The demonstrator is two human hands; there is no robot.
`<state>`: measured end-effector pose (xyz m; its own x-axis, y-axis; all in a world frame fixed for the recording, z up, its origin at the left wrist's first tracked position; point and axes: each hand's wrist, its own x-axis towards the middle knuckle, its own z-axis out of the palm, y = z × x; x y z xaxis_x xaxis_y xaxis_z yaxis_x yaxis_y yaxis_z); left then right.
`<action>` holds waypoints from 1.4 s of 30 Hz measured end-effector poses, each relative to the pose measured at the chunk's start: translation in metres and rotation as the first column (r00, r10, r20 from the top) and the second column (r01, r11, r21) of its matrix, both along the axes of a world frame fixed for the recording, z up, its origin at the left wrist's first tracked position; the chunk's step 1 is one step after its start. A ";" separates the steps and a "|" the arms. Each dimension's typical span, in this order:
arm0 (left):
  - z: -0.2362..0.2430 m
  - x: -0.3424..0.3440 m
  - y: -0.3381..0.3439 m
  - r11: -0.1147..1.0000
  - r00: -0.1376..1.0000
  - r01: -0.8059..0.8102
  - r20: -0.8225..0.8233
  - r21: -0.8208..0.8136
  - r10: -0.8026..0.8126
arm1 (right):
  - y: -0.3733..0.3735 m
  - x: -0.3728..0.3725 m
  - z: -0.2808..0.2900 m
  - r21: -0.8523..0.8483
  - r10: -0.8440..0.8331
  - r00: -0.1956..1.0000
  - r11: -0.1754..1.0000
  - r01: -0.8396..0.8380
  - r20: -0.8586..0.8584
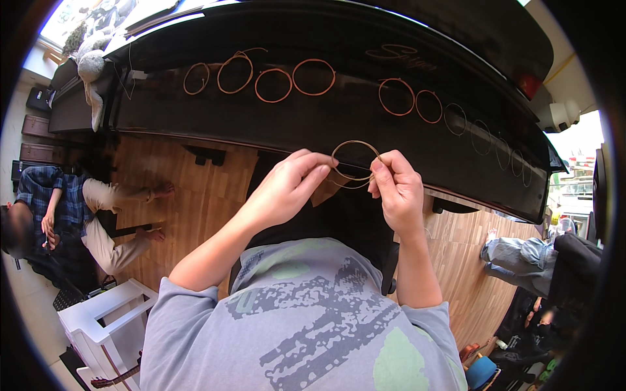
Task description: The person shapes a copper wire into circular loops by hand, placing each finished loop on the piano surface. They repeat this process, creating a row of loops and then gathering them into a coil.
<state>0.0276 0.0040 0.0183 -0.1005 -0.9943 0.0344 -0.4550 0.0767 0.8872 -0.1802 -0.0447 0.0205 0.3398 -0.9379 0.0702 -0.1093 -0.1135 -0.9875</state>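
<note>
A thin brass-coloured wire coil (354, 141) is held up at the near edge of the black piano (195, 118), one loop sagging below the rest. If either pinch slackened, the wire's springiness could make it unwind and tangle; a hard pull might kink it. The coil lies between the fingertips of both hands: the right hand (400, 194) grips its right side between thumb and fingers, while the left hand (287, 188) pinches its left edge, though how many strands it nips cannot be told. On the piano lie copper-coloured coils (293, 77) and, toward its right end, thinner silvery coils (445, 120). Left of the piano, a person (39, 189) in a checked shirt sits.
</note>
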 end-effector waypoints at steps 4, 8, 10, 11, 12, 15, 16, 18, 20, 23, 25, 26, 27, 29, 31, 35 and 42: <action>0.018 0.019 0.006 0.923 0.972 0.199 -0.186 0.329 -0.143 | -0.003 -0.004 0.000 0.021 -0.012 0.999 1.000 0.011 0.045; 0.010 0.025 0.005 0.997 0.996 0.034 -0.076 -0.063 -0.038 | -0.006 -0.004 0.001 0.116 0.013 0.982 0.993 -0.035 0.186; 0.003 0.027 0.000 0.998 0.923 -0.068 -0.379 0.004 0.064 | -0.007 -0.003 0.001 0.147 0.044 0.969 0.986 -0.082 0.241; 0.003 0.029 -0.005 0.999 0.901 -0.043 -0.433 -0.024 0.029 | -0.007 -0.003 0.001 0.162 0.059 0.961 0.981 -0.105 0.269; 0.004 0.030 -0.010 0.998 0.876 -0.022 -0.483 -0.052 -0.006 | -0.007 -0.002 0.002 0.174 0.071 0.956 0.977 -0.124 0.285; 0.013 0.016 -0.025 0.983 0.849 0.117 -0.499 -0.141 -0.172 | -0.006 0.002 0.004 0.210 0.093 0.940 0.963 -0.169 0.329; 0.013 0.011 -0.028 0.969 0.814 0.228 -0.527 -0.100 -0.245 | -0.005 0.004 0.004 0.224 0.092 0.935 0.959 -0.176 0.341; 0.008 -0.012 -0.027 0.969 0.689 0.245 -0.700 -0.018 -0.187 | -0.004 0.006 0.004 0.234 0.083 0.942 0.958 -0.165 0.324; 0.001 -0.022 -0.026 0.937 0.545 0.328 -0.835 0.121 -0.083 | -0.003 0.007 0.006 0.222 0.073 0.959 0.965 -0.137 0.274; 0.008 -0.026 -0.025 0.928 0.529 0.311 -0.849 0.206 0.011 | 0.000 0.008 0.000 0.036 -0.021 1.000 0.999 0.020 0.023; 0.013 -0.031 -0.023 0.933 0.628 0.258 -0.777 0.250 0.034 | 0.001 0.006 0.005 -0.036 -0.046 0.992 0.998 0.042 -0.119; 0.013 -0.032 -0.022 0.933 0.660 0.255 -0.751 0.254 0.024 | 0.001 0.005 0.003 -0.119 -0.054 0.987 0.992 0.036 -0.151; 0.016 -0.032 -0.023 0.935 0.696 0.246 -0.718 0.255 0.013 | -0.003 0.005 0.001 -0.206 -0.060 0.983 0.978 0.024 -0.174; 0.018 -0.031 -0.023 0.939 0.715 0.218 -0.699 0.267 0.033 | -0.006 0.004 0.003 -0.242 -0.017 0.986 0.970 -0.024 -0.166; 0.016 -0.029 -0.023 0.939 0.678 0.183 -0.729 0.290 0.093 | -0.008 0.002 0.010 -0.146 0.081 0.991 0.985 -0.095 -0.102; 0.021 -0.024 -0.025 0.929 0.439 0.176 -0.871 0.325 0.221 | -0.016 -0.012 -0.012 0.134 0.080 0.901 0.980 -0.150 0.426; 0.020 -0.017 -0.034 0.962 0.100 0.127 -0.968 0.242 0.230 | 0.045 -0.001 -0.029 -0.103 0.255 0.940 0.954 -0.283 -0.226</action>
<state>0.0108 -0.0303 0.0384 -0.1025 -0.9848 -0.1405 0.8398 -0.1614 0.5183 -0.1813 0.0007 -0.0085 0.5984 -0.7964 0.0872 -0.2581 -0.2947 -0.9201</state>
